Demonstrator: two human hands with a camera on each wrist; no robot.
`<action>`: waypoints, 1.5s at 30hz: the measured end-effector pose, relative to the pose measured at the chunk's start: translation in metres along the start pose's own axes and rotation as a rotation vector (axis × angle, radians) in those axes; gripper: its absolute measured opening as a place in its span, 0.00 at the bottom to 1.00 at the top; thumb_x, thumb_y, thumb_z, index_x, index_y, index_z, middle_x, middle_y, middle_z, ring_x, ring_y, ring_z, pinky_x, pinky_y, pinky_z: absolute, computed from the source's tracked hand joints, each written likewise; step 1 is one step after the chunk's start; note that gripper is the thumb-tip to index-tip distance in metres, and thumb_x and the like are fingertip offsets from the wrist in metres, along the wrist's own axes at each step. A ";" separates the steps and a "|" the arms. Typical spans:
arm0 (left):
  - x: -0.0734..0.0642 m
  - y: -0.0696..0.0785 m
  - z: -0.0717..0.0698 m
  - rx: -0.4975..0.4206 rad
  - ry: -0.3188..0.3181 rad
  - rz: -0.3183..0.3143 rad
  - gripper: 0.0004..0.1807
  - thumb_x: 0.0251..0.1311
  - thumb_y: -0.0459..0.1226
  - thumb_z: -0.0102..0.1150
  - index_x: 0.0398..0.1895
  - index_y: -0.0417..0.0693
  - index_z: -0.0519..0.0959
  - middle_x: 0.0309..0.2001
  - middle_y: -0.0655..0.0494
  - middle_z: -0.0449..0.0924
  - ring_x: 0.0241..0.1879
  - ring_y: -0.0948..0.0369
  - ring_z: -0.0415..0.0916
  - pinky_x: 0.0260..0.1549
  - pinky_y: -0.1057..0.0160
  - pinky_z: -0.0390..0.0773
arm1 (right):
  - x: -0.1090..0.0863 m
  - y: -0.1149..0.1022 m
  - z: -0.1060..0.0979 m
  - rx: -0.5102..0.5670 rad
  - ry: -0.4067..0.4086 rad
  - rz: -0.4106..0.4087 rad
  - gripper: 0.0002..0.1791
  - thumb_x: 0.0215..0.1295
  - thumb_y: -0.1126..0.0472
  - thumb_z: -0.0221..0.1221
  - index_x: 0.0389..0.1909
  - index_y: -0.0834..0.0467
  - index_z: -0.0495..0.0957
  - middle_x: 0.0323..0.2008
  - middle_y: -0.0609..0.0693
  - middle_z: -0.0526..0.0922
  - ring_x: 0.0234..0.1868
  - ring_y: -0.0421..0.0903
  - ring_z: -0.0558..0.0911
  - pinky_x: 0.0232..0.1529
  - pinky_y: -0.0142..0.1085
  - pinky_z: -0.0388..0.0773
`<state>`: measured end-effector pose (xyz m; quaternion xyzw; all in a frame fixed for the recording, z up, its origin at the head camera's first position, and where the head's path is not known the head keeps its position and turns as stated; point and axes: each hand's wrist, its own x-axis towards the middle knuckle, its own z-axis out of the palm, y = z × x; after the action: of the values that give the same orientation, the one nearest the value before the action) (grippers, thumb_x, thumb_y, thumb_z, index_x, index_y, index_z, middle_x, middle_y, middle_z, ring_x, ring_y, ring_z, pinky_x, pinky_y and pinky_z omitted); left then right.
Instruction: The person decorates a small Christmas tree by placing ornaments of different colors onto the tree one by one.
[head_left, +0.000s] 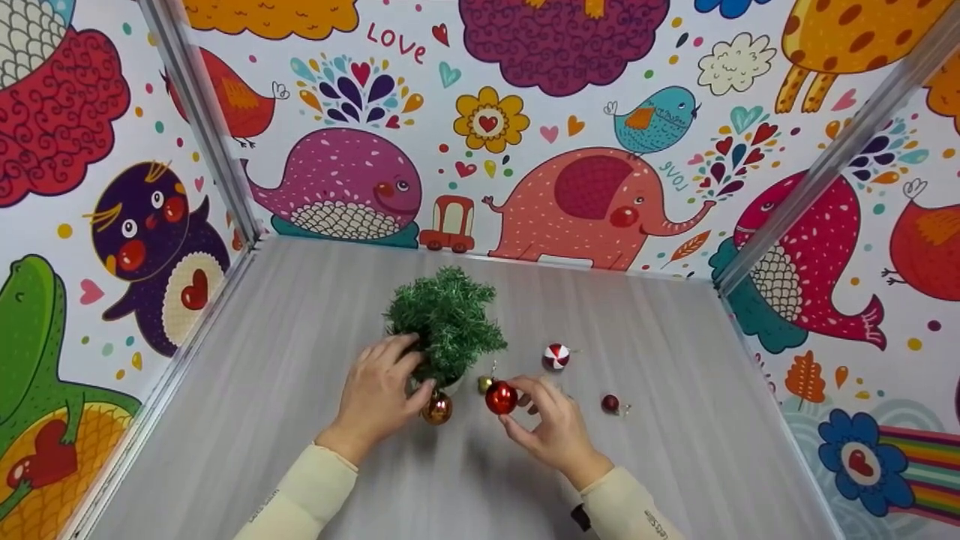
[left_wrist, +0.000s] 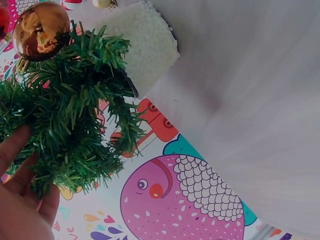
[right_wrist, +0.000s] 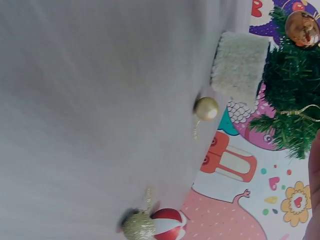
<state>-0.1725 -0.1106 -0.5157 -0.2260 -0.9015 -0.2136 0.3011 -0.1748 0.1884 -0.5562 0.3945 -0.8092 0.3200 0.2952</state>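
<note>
A small green Christmas tree [head_left: 450, 319] stands on a white block-like base [right_wrist: 241, 62]. My left hand [head_left: 379, 390] grips its branches from the left, with some fingertips hidden in the greenery. A shiny copper-gold bauble [head_left: 436, 409] hangs low at the tree's front, close to the left thumb. Between thumb and fingers my right hand [head_left: 556, 431] pinches a shiny red bauble [head_left: 501, 397], just right of the tree. Only an edge of that hand shows in the right wrist view, near a gold loop of string [right_wrist: 302, 112] in front of the branches.
On the grey tabletop [head_left: 315, 300] lie a small gold bauble [head_left: 486, 385], a red-and-white striped bauble [head_left: 556, 356] and a small dark red one [head_left: 610, 403]. A glittery gold bauble [right_wrist: 139, 226] sits beside the striped one. Printed panels [head_left: 570, 202] with metal posts enclose the table.
</note>
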 end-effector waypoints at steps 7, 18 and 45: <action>0.001 0.001 0.000 0.005 0.015 0.007 0.15 0.55 0.46 0.66 0.40 0.45 0.85 0.56 0.46 0.79 0.56 0.47 0.75 0.57 0.46 0.71 | 0.010 -0.010 0.000 0.020 0.042 -0.077 0.28 0.53 0.60 0.71 0.56 0.59 0.78 0.50 0.49 0.81 0.31 0.40 0.81 0.28 0.25 0.78; 0.000 0.001 0.001 0.017 0.047 0.029 0.15 0.54 0.45 0.66 0.38 0.45 0.85 0.55 0.46 0.80 0.55 0.47 0.75 0.57 0.47 0.71 | 0.023 -0.023 0.002 0.049 0.048 -0.139 0.26 0.57 0.58 0.70 0.56 0.61 0.78 0.51 0.52 0.81 0.34 0.43 0.82 0.31 0.25 0.78; 0.002 0.004 -0.001 0.012 0.081 0.049 0.14 0.51 0.44 0.70 0.37 0.46 0.84 0.54 0.46 0.80 0.55 0.47 0.76 0.57 0.48 0.71 | 0.039 -0.034 0.008 0.059 0.064 -0.220 0.27 0.57 0.60 0.70 0.57 0.62 0.78 0.54 0.52 0.82 0.42 0.42 0.84 0.33 0.29 0.80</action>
<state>-0.1710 -0.1071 -0.5128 -0.2371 -0.8840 -0.2098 0.3440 -0.1687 0.1481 -0.5229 0.4788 -0.7415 0.3220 0.3426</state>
